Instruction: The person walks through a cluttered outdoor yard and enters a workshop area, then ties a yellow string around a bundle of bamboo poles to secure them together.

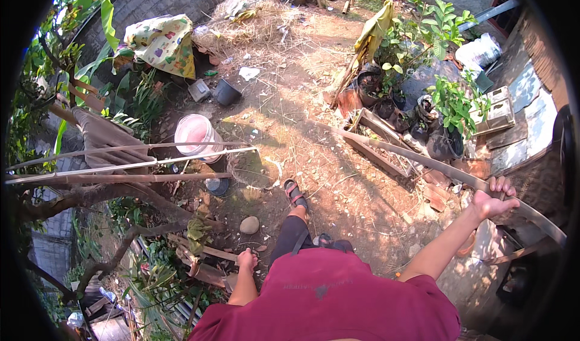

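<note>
My right hand (495, 201) is raised at the right and grips a long curved bamboo strip (423, 159) that runs from the potted plants past the hand to the right edge. My left hand (246, 260) hangs low beside my thigh with its fingers curled; nothing shows in it. It is nearest a grey stone (249, 224) on the dirt. I wear a dark red shirt, dark shorts and sandals, one sandalled foot (295, 193) stepping forward.
A pink bucket (197, 135) stands left of centre behind thin horizontal poles (133, 162). A tree trunk (121, 196), corrugated sheet and leafy plants fill the left. Potted plants (447, 111), wooden planks and bricks crowd the right. Straw lies at the back.
</note>
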Motion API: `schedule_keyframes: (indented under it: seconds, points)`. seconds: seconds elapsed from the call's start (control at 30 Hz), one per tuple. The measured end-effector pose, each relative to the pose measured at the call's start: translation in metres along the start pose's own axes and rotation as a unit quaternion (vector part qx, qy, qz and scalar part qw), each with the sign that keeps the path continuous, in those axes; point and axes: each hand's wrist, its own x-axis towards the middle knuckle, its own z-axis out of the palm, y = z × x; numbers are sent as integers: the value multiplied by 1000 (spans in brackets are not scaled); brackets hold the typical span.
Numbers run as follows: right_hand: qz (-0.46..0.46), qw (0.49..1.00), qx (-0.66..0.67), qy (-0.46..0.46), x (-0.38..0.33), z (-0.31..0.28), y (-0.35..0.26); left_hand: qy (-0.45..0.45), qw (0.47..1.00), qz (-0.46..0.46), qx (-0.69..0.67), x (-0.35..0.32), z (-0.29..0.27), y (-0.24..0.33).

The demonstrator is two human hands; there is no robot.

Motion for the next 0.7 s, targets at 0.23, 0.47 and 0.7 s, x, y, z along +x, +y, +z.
schedule_keyframes:
  seconds: [0.23, 0.47, 0.7]
  points:
    - [45, 981, 74, -171, 37, 49, 101, -88, 983, 147, 73, 73, 127, 192]
    - [73, 954, 142, -253, 55, 195, 204, -192, 765, 514, 338, -21, 283, 510]
    - [53, 952, 204, -221, 68, 272, 269, -234, 478, 753, 386, -93, 382, 709]
